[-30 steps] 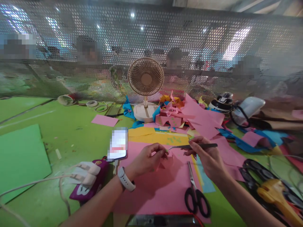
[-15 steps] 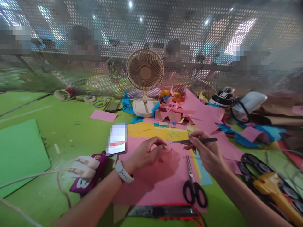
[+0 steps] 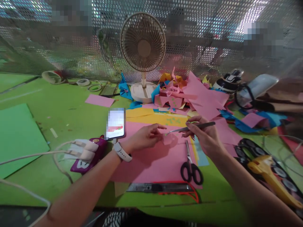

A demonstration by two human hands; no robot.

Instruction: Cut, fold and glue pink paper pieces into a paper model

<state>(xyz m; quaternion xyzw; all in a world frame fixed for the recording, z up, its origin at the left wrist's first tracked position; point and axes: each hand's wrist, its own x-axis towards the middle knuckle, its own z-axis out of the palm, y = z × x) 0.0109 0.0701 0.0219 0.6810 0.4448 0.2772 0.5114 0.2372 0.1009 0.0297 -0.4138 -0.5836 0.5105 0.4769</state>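
My left hand (image 3: pixel 148 137), with a white watch (image 3: pixel 121 152) on its wrist, hovers over a large pink paper sheet (image 3: pixel 146 168). Its fingers reach forward, with a gap between index finger and thumb. Just beyond the fingertips is a small folded pink paper piece (image 3: pixel 169 139); whether they touch it I cannot tell. My right hand (image 3: pixel 201 132) grips dark tweezers (image 3: pixel 201 125) like a pen, their thin silver tip pointing left at that piece. A tiny green speck shows by the tip. Black-handled scissors (image 3: pixel 190 171) and a box cutter (image 3: pixel 156 188) lie nearer me.
A lit phone (image 3: pixel 115 123) leans by a purple power strip (image 3: pixel 82 164) with white plugs and cables. Behind stand a fan (image 3: pixel 144 47) and a heap of paper scraps (image 3: pixel 168 101). A yellow-and-black tool (image 3: pixel 262 165) lies at right, green card (image 3: pixel 20 142) at left.
The view has tilted down, so things sit higher in frame. My left index finger and thumb have parted from their pinch near the pink piece. The tweezers remain in my right hand.
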